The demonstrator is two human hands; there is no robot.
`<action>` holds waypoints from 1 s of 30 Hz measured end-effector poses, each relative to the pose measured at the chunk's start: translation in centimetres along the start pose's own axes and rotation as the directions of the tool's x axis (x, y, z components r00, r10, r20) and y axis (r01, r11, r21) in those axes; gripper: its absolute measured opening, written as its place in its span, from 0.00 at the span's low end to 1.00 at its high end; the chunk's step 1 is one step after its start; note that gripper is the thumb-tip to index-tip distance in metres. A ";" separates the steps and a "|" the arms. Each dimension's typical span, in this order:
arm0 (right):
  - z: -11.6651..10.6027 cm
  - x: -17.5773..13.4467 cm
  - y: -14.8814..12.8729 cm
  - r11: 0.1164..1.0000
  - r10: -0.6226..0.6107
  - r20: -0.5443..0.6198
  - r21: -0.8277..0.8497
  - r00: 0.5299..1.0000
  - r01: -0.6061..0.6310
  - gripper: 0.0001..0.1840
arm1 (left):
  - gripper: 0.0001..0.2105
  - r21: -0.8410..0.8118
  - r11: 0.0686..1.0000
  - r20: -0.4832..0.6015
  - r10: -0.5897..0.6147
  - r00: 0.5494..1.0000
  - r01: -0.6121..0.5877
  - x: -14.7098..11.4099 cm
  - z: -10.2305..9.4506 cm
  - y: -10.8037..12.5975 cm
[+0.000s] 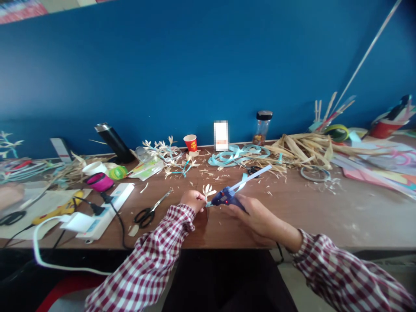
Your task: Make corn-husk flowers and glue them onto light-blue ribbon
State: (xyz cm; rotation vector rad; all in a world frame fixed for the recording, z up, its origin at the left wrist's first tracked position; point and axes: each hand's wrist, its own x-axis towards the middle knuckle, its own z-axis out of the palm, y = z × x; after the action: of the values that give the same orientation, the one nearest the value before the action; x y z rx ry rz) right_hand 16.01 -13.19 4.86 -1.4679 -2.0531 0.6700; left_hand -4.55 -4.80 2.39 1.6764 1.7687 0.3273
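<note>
Between the fingers of my left hand [194,201] is a small pale flower [208,190] with narrow petals, which looks made of dry husk. My right hand [256,214] is wrapped round the handle of a blue glue gun [224,197], a red light showing on its body. A long white glue stick [255,177] sticks out of its back end. The gun's nozzle points left and sits right at the base of the flower, by a bit of light blue ribbon. Whether the nozzle touches it I cannot tell. Black-handled scissors [150,212] lie left of my left hand.
Finished-looking husk flowers [183,167], a red paper cup [190,142], light blue ribbon [224,157] and dry husks [299,149] line the back. At left are a power strip [112,212], a yellow glue gun [61,208] and another person's blurred hand [11,195].
</note>
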 end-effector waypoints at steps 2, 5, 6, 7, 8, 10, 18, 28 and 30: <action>-0.1 0.2 -0.1 1.000 -0.017 -0.018 0.018 1.000 0.018 0.17 | 0.04 -0.004 1.000 0.005 0.004 1.000 -0.004 0.0 0.0 0.0; -0.1 0.3 -0.5 1.000 -0.029 -0.058 -0.012 0.998 0.028 0.20 | 0.04 -0.018 1.000 0.014 0.021 1.000 -0.020 -0.1 -0.1 0.2; -0.1 0.3 -0.6 0.999 -0.033 -0.072 -0.026 0.997 0.032 0.20 | 0.04 -0.021 0.999 0.017 0.026 1.000 -0.025 -0.1 -0.1 0.2; -0.1 0.2 -0.7 0.999 -0.038 -0.082 -0.036 0.996 0.035 0.21 | 0.04 -0.024 0.999 0.018 0.031 0.999 -0.031 -0.2 -0.2 0.2; 0.0 0.1 -0.8 0.998 -0.046 -0.090 -0.044 0.995 0.042 0.20 | 0.04 -0.027 0.999 0.020 0.036 0.999 -0.036 -0.2 -0.2 0.2; 0.0 0.0 -1.0 0.996 -0.072 -0.090 -0.055 0.993 0.067 0.19 | 0.04 -0.031 0.999 0.025 0.045 0.999 -0.044 -0.2 -0.3 0.2; 0.2 1.0 -0.6 1.000 -0.028 -0.002 0.011 1.000 0.028 0.19 | 0.05 -0.047 0.996 0.033 0.079 0.996 -0.077 0.3 0.0 -0.5; -0.8 1.7 -1.1 0.997 -0.001 0.148 0.083 0.989 -0.011 0.23 | 0.05 -0.027 0.995 0.042 0.097 0.994 -0.096 0.1 -0.1 -0.2; -0.7 1.7 -0.9 0.998 0.010 0.151 0.062 0.988 -0.020 0.24 | 0.05 -0.019 0.995 0.040 0.094 0.995 -0.094 0.2 -0.1 -0.3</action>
State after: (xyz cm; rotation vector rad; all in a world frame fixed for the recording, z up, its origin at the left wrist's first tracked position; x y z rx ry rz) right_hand 15.39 -11.75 6.17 -1.4371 -2.1138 0.8683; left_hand -4.83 -4.63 2.22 1.7456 1.6562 0.3471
